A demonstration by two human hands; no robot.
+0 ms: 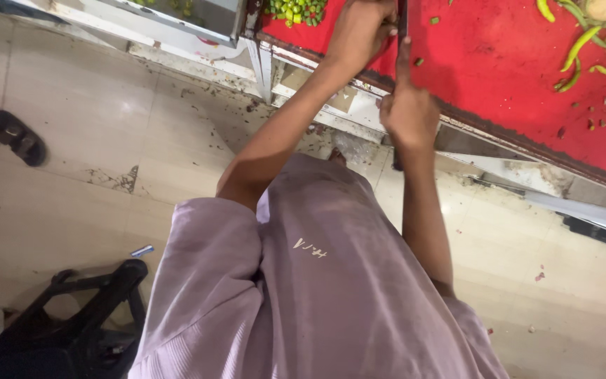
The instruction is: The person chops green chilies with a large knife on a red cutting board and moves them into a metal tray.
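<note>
Left of the knife [402,17], chopped chilli [297,10] lies piled on the red tabletop [499,63]. The left hand [361,31] curls shut beside the blade, seemingly steadying something hidden. The right hand [408,112] grips the handle, forefinger along it for control. Whole chillies [583,45] wait far right.

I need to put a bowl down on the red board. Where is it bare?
Bare: the wide middle of the red board, between the hands and the whole green chillies. Crowded: the chopped green pile at far left, and the chillies top right.

right hand [407,112] gripping knife [402,17], red board [513,77]
</note>
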